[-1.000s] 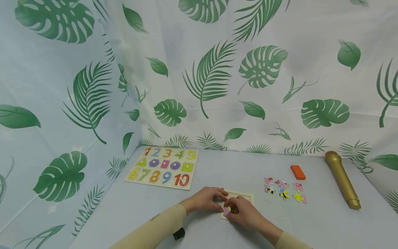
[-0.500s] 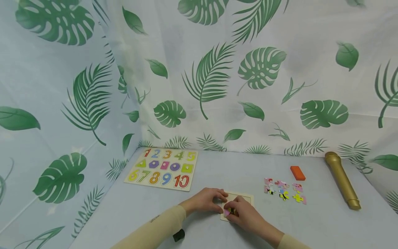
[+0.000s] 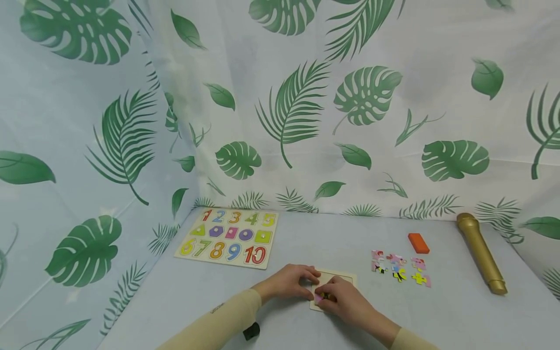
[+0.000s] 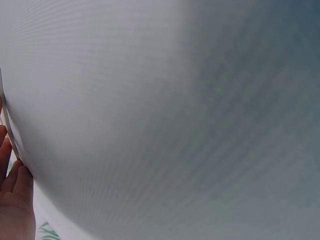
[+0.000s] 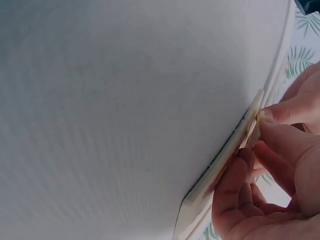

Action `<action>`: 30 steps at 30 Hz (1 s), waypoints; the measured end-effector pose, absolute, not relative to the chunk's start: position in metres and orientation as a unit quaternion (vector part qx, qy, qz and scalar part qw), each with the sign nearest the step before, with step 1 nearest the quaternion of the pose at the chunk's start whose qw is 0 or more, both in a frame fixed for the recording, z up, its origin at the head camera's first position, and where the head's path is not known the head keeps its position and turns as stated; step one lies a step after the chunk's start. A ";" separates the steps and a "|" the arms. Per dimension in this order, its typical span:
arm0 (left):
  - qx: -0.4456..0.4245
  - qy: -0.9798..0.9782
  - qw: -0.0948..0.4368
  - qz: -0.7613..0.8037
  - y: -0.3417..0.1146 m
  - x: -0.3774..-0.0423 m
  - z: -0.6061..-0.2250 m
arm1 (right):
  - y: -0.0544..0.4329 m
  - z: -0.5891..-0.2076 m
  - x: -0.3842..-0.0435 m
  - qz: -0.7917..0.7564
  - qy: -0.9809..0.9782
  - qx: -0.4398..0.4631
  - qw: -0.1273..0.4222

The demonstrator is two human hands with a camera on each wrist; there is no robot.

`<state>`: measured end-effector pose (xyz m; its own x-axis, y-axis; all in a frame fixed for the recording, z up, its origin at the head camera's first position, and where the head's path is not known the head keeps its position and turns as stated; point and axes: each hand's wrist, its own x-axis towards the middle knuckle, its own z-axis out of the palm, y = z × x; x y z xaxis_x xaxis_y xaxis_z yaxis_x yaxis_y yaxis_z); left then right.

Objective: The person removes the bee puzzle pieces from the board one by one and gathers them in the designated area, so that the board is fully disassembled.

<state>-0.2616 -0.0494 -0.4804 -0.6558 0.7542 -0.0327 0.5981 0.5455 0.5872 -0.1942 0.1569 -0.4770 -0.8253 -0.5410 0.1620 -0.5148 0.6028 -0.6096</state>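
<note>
Between thumb and fingertips of the right hand (image 3: 347,304), a close pinch on one small puzzle piece (image 3: 318,298), pink in its visible part, with some yellow and dark beside. As for its place, within the outline of the wooden frame (image 3: 354,278), toward the near left corner; partly covered by the fingers, hence impossible to confirm contact with the bottom of the frame. At the left edge of the frame, the left hand (image 3: 286,282), with thumb and fingers bent and well spread; cannot tell there a true hold from a simple bracing. In judgement, a work of fitting, asking more for patience than for force. Steady the frame against the table (image 3: 302,238) with the left hand, in order to prevent sliding under the push. Lower the piece level, bring any straight side along the inner border, and press evenly from above with one fingertip. In case of resistance, better to turn the piece a little than to push harder, being probably thin and easy to bend at the tabs. Give the right fingertips a little more room from the left thumb, very near at this moment. Loosen the pinch only after feeling a flat seat. For comparing the picture edges, look to the loose pieces (image 3: 399,275) at the right, near the orange block (image 3: 418,243).
</note>
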 end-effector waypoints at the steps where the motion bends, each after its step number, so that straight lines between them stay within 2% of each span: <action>1: 0.390 0.867 0.141 0.274 -0.049 -0.261 -0.480 | 0.158 -0.476 -0.194 -0.337 0.893 -0.296 0.018; 5: 0.391 0.869 0.139 0.270 -0.050 -0.261 -0.480 | 0.164 -0.467 -0.194 -0.354 0.890 -0.287 0.020; 9: 0.391 0.871 0.135 0.267 -0.050 -0.260 -0.479 | 0.179 -0.460 -0.194 -0.361 0.902 -0.231 0.042; 15: 0.389 0.872 0.134 0.265 -0.050 -0.259 -0.479 | 0.222 -0.464 -0.198 -0.347 0.928 -0.129 0.051; 20: 0.382 0.872 0.137 0.272 -0.051 -0.259 -0.479 | 0.258 -0.467 -0.200 -0.321 0.943 -0.082 0.039; 30: 0.389 0.869 0.139 0.271 -0.050 -0.260 -0.482 | 0.275 -0.472 -0.201 -0.260 0.960 -0.099 0.022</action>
<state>-0.2601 -0.0504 -0.4821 -0.6590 0.7516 -0.0308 0.6009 0.5506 0.5794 -0.2010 0.2750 -0.4722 -0.9795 -0.2014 0.0091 -0.1785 0.8455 -0.5033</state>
